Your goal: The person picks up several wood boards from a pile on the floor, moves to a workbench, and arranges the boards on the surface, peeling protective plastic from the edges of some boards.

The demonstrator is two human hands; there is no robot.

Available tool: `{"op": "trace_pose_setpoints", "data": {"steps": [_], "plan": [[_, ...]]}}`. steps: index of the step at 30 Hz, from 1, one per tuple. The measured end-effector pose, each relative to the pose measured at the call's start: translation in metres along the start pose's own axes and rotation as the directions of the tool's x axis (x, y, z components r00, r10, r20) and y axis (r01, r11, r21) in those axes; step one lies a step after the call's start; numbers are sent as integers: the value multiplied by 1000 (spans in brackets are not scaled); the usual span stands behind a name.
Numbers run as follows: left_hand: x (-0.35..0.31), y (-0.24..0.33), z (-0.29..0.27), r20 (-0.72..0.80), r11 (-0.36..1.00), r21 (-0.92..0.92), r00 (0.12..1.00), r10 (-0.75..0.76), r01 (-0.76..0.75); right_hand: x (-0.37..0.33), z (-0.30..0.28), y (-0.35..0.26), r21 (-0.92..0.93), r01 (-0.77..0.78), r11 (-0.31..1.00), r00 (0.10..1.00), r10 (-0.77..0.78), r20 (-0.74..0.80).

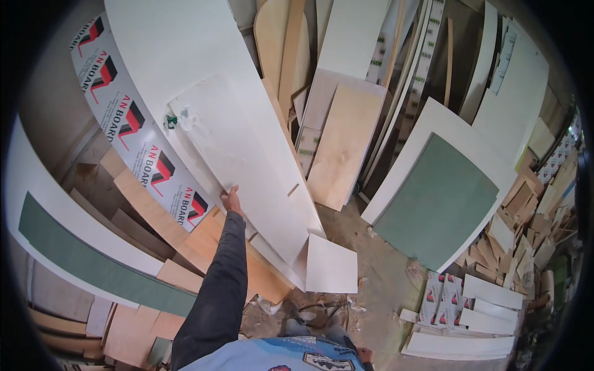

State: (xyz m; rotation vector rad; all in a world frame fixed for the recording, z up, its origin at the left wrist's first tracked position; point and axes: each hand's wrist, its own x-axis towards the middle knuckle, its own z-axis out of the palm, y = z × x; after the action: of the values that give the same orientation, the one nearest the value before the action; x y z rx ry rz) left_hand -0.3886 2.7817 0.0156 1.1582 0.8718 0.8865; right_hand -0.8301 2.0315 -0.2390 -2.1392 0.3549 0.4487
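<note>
My left hand, at the end of a dark sleeve, is closed on the left long edge of a white board. That board leans against a larger white panel and has a small slot low on its right side. A torn patch with a bit of green shows near its upper left corner. A small white offcut stands at the foot of the board. Low beside my body is my right hand, small and partly cut off by my shirt; its fingers are not clear.
Printed sheet and orange-brown boards lean at the left. A plywood piece stands beyond, a green panel on a white one to the right. Wood scraps pile at far right; white strips lie on the floor.
</note>
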Motion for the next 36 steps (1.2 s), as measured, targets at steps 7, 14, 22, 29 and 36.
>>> {"op": "trace_pose_setpoints", "data": {"steps": [7,14,22,29,36], "plan": [[-75,12,14,320,989,-144,947,30,17,41,-53,-97,301,-414,859,900,435,-5],[-153,22,-59,141,982,-100,974,176,-163,171,-52,-119,77,-330,941,921,303,247],[-302,30,-118,-354,948,-145,909,219,-285,394,-34,-194,-368,766,527,631,-508,586],[-414,128,-99,-623,844,-110,698,352,-524,445,7,-334,-210,774,597,545,-460,701],[-510,199,-108,-688,823,123,551,473,-554,275,49,-489,415,847,333,128,-885,449]]}}
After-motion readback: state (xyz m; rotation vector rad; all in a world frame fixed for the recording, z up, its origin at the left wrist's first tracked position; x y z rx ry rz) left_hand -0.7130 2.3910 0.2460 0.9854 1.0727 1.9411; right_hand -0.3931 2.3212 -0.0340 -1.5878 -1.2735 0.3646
